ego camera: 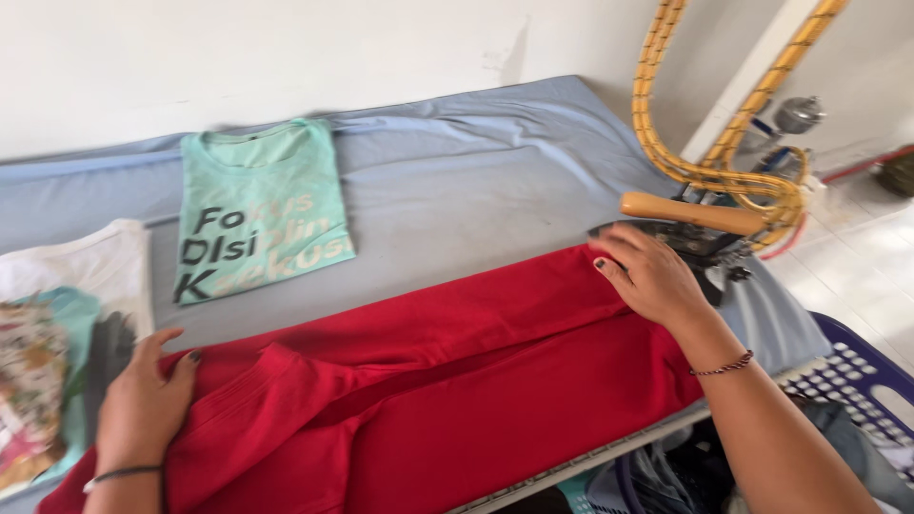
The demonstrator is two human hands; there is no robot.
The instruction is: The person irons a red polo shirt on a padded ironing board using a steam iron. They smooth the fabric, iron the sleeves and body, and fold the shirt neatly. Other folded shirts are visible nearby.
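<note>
A red garment (457,381) lies spread across the near half of the grey-blue padded ironing table (476,181), folded lengthwise with a sleeve turned in. My left hand (143,405) rests flat on its left end, fingers apart. My right hand (647,276) presses palm-down on its right end, fingers spread. A clothes iron (700,233) with a wooden handle stands just beyond my right hand at the table's right edge.
A folded mint-green T-shirt with printed lettering (257,209) lies at the back left. A pile of folded patterned clothes (57,333) sits at the far left. A yellow-wrapped hose (724,162) loops behind the iron. A blue laundry basket (857,381) stands at the lower right.
</note>
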